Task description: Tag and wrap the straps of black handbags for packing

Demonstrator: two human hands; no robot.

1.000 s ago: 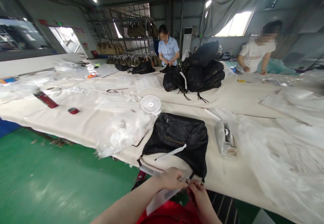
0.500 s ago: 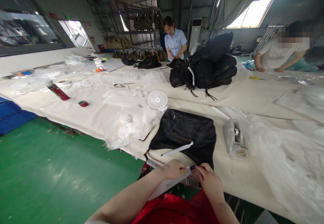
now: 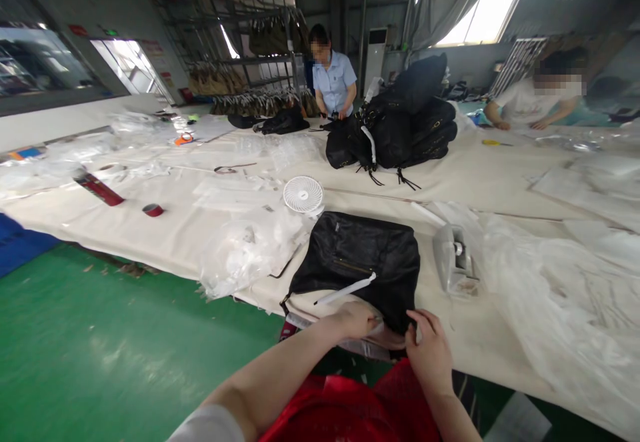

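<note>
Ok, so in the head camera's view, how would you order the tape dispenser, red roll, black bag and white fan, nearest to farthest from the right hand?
From the right hand:
1. Black bag, right at the fingers
2. Tape dispenser, right of the bag
3. White fan, beyond the bag
4. Red roll, far left

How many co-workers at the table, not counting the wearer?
2. One in a light-blue shirt, far side, just left of the black bag pile; one in white, far right. The pile could hide others.
</note>
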